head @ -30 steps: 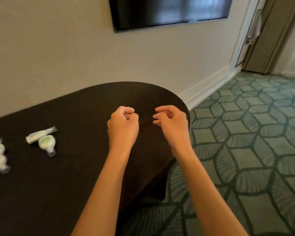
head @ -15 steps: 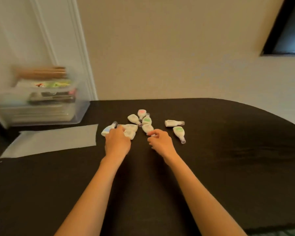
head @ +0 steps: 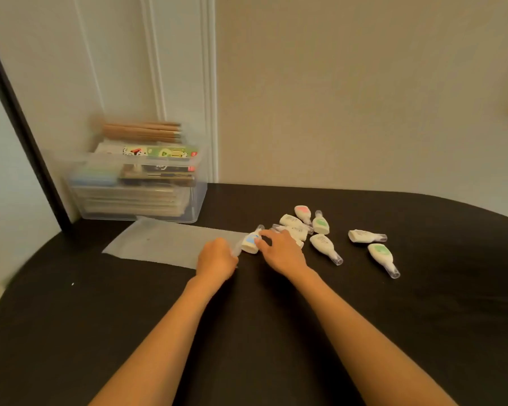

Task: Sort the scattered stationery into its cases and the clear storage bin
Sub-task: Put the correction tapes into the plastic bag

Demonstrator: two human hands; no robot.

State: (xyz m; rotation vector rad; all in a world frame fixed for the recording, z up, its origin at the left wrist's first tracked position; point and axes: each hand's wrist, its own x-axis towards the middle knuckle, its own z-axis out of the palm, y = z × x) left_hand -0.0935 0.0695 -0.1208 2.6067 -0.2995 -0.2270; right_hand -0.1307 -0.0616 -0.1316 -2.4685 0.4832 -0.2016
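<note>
My right hand [head: 279,253] pinches the blue-labelled correction tape [head: 250,242] at the clear pouch [head: 165,244] edge — my left hand [head: 216,259] grips that edge. More tapes [head: 324,244] lie scattered right; the clear bin [head: 135,186] sits behind.

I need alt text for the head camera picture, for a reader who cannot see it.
Two bare hands meet over a dark table: the right hand pinches a blue-labelled correction tape while the left hand grips the edge of a clear flat pouch. More tapes lie scattered right; a clear storage bin stands behind.
</note>
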